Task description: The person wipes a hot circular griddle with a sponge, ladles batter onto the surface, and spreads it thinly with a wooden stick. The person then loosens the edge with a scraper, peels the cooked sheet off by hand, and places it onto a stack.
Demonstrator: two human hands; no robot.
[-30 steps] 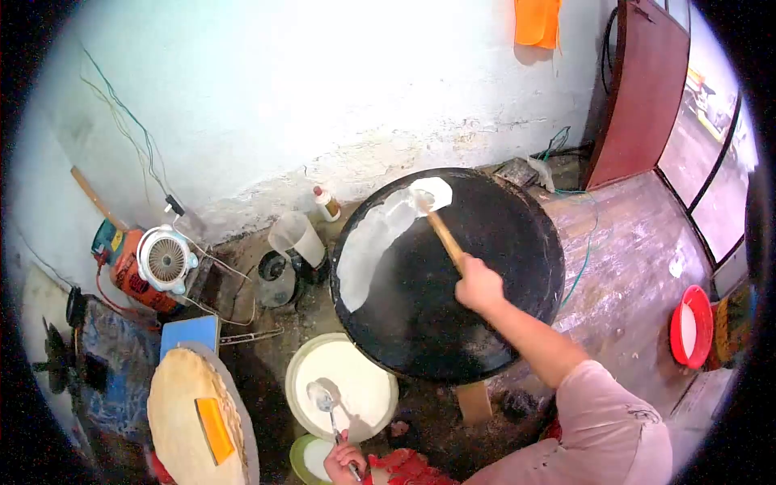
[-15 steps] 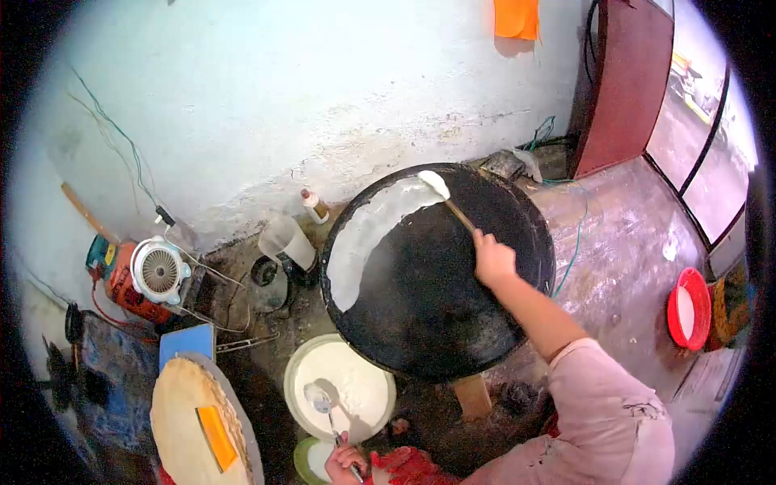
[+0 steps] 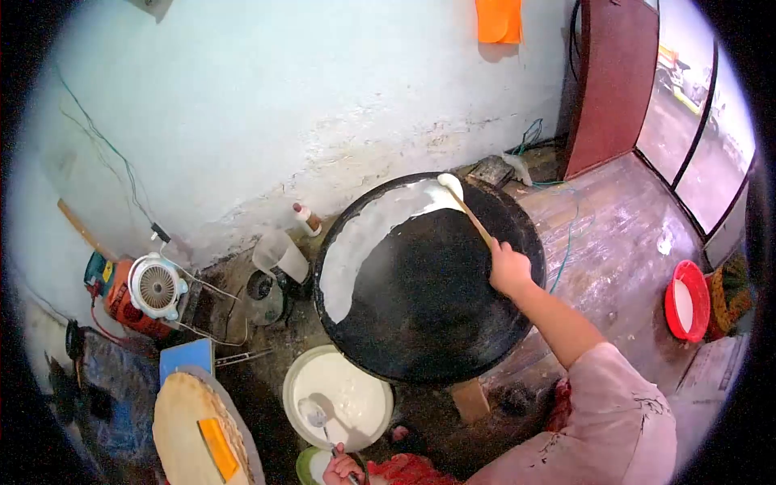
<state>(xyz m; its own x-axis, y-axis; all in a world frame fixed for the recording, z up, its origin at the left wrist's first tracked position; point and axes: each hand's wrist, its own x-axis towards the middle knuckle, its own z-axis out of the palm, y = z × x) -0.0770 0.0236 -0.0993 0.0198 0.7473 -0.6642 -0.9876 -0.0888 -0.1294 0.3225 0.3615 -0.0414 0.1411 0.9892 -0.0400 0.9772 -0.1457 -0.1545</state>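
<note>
My right hand (image 3: 511, 268) is closed round the handle of a wooden batter spreader (image 3: 477, 224). Its far end, coated in white batter, rests near the back rim of a large round black griddle (image 3: 440, 315). A curved band of pale batter (image 3: 356, 241) runs along the griddle's left and back edge. At the bottom, my left hand (image 3: 345, 466) grips a metal ladle (image 3: 313, 413), whose head is over the batter (image 3: 356, 396) in a wide pale basin (image 3: 288, 380). Beside that hand is a green bowl (image 3: 304, 464), partly hidden.
Lower left, a stack of thin round flatbreads (image 3: 179, 420) carries an orange flat piece (image 3: 217, 449). A plastic jug (image 3: 280, 255) and a bottle (image 3: 307, 218) stand left of the griddle, near a blower (image 3: 157, 284). A red basin (image 3: 687, 301) sits at right.
My right hand has moved the spreader rightward along the griddle's back edge, and the batter band has lengthened there. My left hand still holds the ladle over the basin. The view has shifted slightly.
</note>
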